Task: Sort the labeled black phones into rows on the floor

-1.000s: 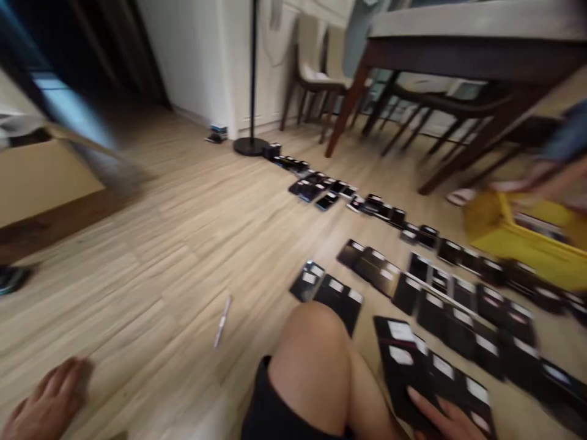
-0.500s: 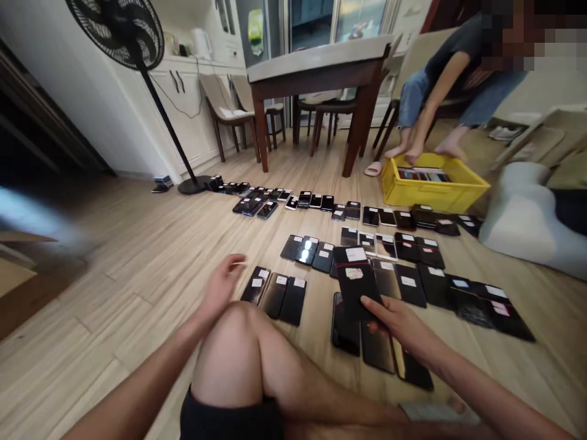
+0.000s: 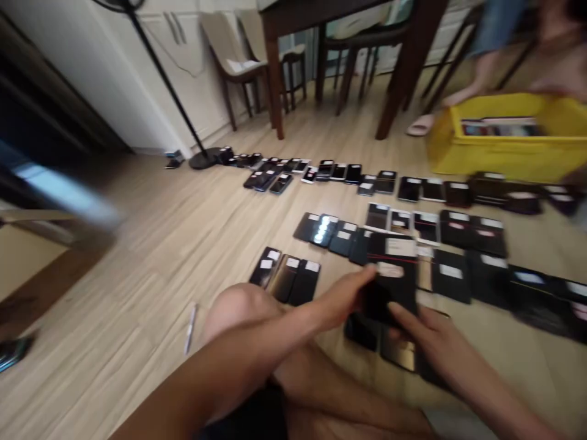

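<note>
A black phone (image 3: 398,287) with two pale stickers and a thin red line across it is held up in front of my crossed legs. My right hand (image 3: 428,333) grips its lower end, thumb on top. At its left edge, my left hand (image 3: 346,296) closes on it too, fingers partly hidden. Under and behind the held phone lie other phones, among them a gold one (image 3: 398,355). Three labelled phones lie side by side beyond my knee, one of them a dark phone (image 3: 305,282). Motion blurs the sticker writing.
Rows of labelled phones (image 3: 452,275) spread over the wooden floor. A yellow crate (image 3: 504,156) holding upright items stands at the right, by another person's feet. A fan base (image 3: 206,159) stands back left, a table leg (image 3: 275,85) behind. A pen (image 3: 190,329) lies left of my knee.
My left hand has moved right, from beside my knee to the phone in my right hand. The view has tipped downward, and a pen now shows on the floor at the left.
</note>
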Demonstrator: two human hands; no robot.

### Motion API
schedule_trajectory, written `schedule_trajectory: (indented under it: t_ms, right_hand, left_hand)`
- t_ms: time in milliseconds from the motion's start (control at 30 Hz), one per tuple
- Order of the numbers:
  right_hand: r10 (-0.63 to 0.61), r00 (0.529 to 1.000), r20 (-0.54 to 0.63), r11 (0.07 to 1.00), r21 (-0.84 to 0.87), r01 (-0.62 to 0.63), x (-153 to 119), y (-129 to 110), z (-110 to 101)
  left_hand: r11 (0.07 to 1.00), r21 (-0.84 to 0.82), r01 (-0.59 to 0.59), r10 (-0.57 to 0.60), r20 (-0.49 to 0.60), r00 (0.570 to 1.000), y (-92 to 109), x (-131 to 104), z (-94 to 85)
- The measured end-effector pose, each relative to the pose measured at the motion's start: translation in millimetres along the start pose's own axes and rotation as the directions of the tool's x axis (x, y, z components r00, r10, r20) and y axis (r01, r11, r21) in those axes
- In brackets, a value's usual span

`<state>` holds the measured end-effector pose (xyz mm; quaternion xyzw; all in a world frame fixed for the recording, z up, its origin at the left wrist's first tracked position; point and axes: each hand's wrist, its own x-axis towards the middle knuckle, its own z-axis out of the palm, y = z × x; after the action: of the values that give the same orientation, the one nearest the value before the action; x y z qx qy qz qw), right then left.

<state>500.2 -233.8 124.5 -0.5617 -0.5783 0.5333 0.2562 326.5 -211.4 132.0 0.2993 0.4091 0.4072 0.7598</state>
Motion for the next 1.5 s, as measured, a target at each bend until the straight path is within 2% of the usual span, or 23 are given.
schedule_trajectory:
  t_ms: [33, 100, 167, 333, 433, 600, 767, 933, 1133, 1300, 1500]
  right_hand:
    - [0.043, 0.998, 0.045, 0.997, 0.069, -0.046, -1, -2, 7]
    - [0.087, 0.991, 0.105, 0.974, 0.202, -0.107, 2, 0, 20]
    - [0.099, 0.988, 0.119, 0.948, 0.291, -0.13, 6, 7, 28]
    - [0.122, 0.988, 0.098, 0.918, 0.368, -0.149, 10, 21, 33]
    - [0.14, 0.985, 0.105, 0.907, 0.385, -0.17, 9, 24, 35]
    - [0.135, 0.986, 0.102, 0.896, 0.413, -0.165, 8, 23, 37]
    - [0.127, 0.987, 0.096, 0.911, 0.382, -0.154, 8, 24, 36]
    - [0.106, 0.99, 0.091, 0.919, 0.372, -0.133, 8, 27, 37]
    - [0.111, 0.989, 0.096, 0.914, 0.381, -0.139, 9, 29, 38]
    - [0.115, 0.989, 0.095, 0.917, 0.373, -0.142, 9, 28, 37]
    - [0.135, 0.986, 0.1, 0.904, 0.395, -0.164, 9, 27, 37]
  left_hand:
    - [0.995, -0.093, -0.022, 0.019, -0.037, 0.999, -2, 1, -1.4]
    - [0.982, -0.191, -0.003, -0.014, -0.087, 0.996, -8, 6, -2.6]
    - [0.975, -0.218, 0.045, -0.068, -0.099, 0.993, -14, 14, -2.2]
    - [0.963, -0.237, 0.126, -0.147, -0.077, 0.986, -25, 26, -4.0]
    - [0.956, -0.239, 0.173, -0.189, -0.049, 0.981, -26, 26, -7.0]
    - [0.971, -0.18, 0.157, -0.172, -0.07, 0.983, -26, 25, -7.0]
    - [0.967, -0.184, 0.175, -0.181, -0.018, 0.983, -25, 24, -5.8]
    - [0.966, -0.156, 0.206, -0.21, -0.009, 0.978, -23, 23, -5.4]
    - [0.969, -0.193, 0.154, -0.163, -0.032, 0.986, -21, 21, -3.3]
    - [0.96, -0.208, 0.188, -0.191, 0.007, 0.982, -24, 22, -5.3]
    - [0.967, -0.177, 0.184, -0.189, -0.008, 0.982, -24, 22, -5.3]
